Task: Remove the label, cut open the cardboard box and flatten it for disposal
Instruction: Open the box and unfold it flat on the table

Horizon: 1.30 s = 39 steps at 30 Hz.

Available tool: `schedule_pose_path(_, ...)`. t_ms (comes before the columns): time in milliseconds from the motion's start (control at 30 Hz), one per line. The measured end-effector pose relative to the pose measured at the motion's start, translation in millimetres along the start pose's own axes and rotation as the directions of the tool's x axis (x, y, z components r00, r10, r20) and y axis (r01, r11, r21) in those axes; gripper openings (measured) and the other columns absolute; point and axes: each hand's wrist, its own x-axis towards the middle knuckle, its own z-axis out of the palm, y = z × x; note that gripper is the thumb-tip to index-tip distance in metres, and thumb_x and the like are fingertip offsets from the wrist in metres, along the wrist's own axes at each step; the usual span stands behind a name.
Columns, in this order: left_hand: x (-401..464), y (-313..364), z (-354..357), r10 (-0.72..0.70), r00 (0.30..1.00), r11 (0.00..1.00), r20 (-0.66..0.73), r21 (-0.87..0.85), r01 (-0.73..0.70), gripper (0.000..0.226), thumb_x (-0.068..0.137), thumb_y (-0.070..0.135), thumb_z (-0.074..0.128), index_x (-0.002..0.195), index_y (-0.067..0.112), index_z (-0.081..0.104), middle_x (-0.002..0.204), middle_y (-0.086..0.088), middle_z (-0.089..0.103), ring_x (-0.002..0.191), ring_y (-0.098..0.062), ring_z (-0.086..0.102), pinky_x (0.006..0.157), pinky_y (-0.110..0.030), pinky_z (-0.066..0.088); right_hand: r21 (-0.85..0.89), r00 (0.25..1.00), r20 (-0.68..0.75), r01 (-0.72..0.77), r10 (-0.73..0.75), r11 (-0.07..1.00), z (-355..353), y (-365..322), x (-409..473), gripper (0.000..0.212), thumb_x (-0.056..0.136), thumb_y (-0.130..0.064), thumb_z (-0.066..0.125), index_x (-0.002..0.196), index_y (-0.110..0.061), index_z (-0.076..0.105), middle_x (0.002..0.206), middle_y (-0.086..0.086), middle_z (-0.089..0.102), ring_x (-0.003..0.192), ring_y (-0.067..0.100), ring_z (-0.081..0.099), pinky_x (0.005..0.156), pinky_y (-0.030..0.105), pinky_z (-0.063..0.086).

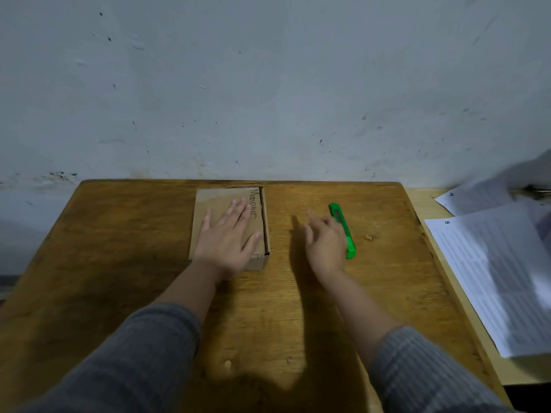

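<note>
Grey, scuffed wall [268, 84] fills the upper half, and against it stands a wooden table [119, 263], its top worn and stained. To the right, on a paler surface, lie printed sheets [492, 278], partly overlapping. Both forearms come in from the bottom in grey sleeves [125, 359].

On the far middle of the table sits the box [205, 213], closed and lying flat, its long axis running away from the person toward the wall; handwriting runs along its right edge. Left hand [229, 236] lies flat on the lid, fingers straight and spread, pressing down. Right hand [325, 242] is blurred, fingers loosely extended, right beside the cutter [343, 228]; I cannot tell whether it grips it. That green cutter lies right of the box, lengthwise roughly parallel to it, tilted slightly.
</note>
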Motion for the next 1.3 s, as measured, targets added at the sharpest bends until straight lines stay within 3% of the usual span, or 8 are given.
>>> schedule_pose_path(100,-3,2,-4,-0.004,1.0,1.0,0.022,-0.006,0.005,0.067,0.095,0.058,0.002,0.151,0.023,-0.008,0.157,0.006,-0.014,0.144,-0.009,-0.014,0.118,-0.051,-0.002,0.279,0.983,0.106,0.112,-0.146,0.954,16,-33,-31,0.034,0.093,-0.029,0.049,0.128,-0.03,0.052,0.117,0.001,0.065,0.086,0.009,0.052,0.075,0.027,0.05)
schedule_pose_path(300,-9,-1,-7,-0.009,1.0,1.0,0.023,0.001,0.009,0.061,0.098,0.05,0.005,0.151,0.022,-0.007,0.159,0.004,-0.011,0.145,-0.009,-0.012,0.118,-0.05,-0.002,0.359,0.983,0.112,0.094,-0.143,0.928,22,-50,-59,0.032,0.093,-0.017,0.054,0.124,-0.02,0.059,0.124,-0.001,0.063,0.106,0.007,0.06,0.09,0.018,0.048)
schedule_pose_path(433,-16,-8,-6,0.003,1.0,1.0,0.015,0.003,-0.003,0.065,0.097,0.055,0.008,0.151,0.022,-0.006,0.159,0.005,-0.009,0.145,-0.009,-0.011,0.118,-0.05,-0.002,0.289,0.993,0.109,-0.064,0.034,0.955,22,-38,-60,0.033,0.094,-0.01,0.05,0.122,-0.024,0.06,0.122,-0.002,0.064,0.085,0.013,0.067,0.074,0.03,0.057)
schedule_pose_path(533,-23,-16,-7,0.011,1.0,1.0,0.022,0.01,-0.011,0.066,0.097,0.057,0.008,0.151,0.022,-0.006,0.159,0.006,-0.009,0.145,-0.009,-0.011,0.118,-0.05,-0.002,0.193,0.988,0.123,-0.12,0.098,0.974,24,-23,-63,0.035,0.093,-0.009,0.049,0.123,-0.024,0.06,0.126,-0.001,0.062,0.104,0.013,0.061,0.088,0.026,0.051)
schedule_pose_path(633,-28,-21,-8,0.001,1.0,1.0,0.013,0.005,-0.001,0.066,0.096,0.057,0.008,0.151,0.022,-0.004,0.159,0.006,-0.008,0.145,-0.008,-0.011,0.118,-0.05,-0.002,0.051,0.993,0.118,0.006,-0.012,0.999,23,-20,-65,0.034,0.094,-0.012,0.049,0.126,-0.02,0.058,0.123,0.001,0.06,0.115,0.019,0.048,0.095,0.025,0.038)
schedule_pose_path(800,-30,-23,-7,0.005,1.0,1.0,0.004,-0.009,-0.005,0.066,0.096,0.057,0.006,0.152,0.023,-0.003,0.159,0.007,-0.007,0.145,-0.007,-0.011,0.118,-0.05,-0.003,-0.008,0.94,-0.079,0.332,-0.332,0.943,14,-54,-62,0.029,0.089,-0.012,0.057,0.117,-0.012,0.064,0.113,0.003,0.065,0.107,0.017,0.052,0.092,0.027,0.041)
schedule_pose_path(1000,-42,-40,-10,-0.021,1.0,1.0,0.004,-0.006,0.021,0.064,0.096,0.055,0.006,0.151,0.024,-0.005,0.159,0.008,-0.009,0.144,-0.007,-0.012,0.118,-0.05,-0.003,-0.067,0.936,0.266,0.255,-0.229,0.965,30,-66,-64,0.032,0.089,-0.025,0.059,0.121,-0.019,0.06,0.117,0.004,0.065,0.103,0.019,0.061,0.088,0.034,0.052)
schedule_pose_path(1300,-50,-51,-9,-0.067,0.998,0.998,-0.015,-0.01,0.067,0.064,0.096,0.055,0.004,0.152,0.024,-0.004,0.159,0.008,-0.008,0.144,-0.007,-0.012,0.118,-0.05,-0.002,-0.097,0.858,0.339,0.44,-0.386,0.893,34,-69,-69,0.041,0.091,-0.03,0.056,0.132,-0.033,0.05,0.129,0.002,0.049,0.119,0.02,0.041,0.098,0.035,0.041)
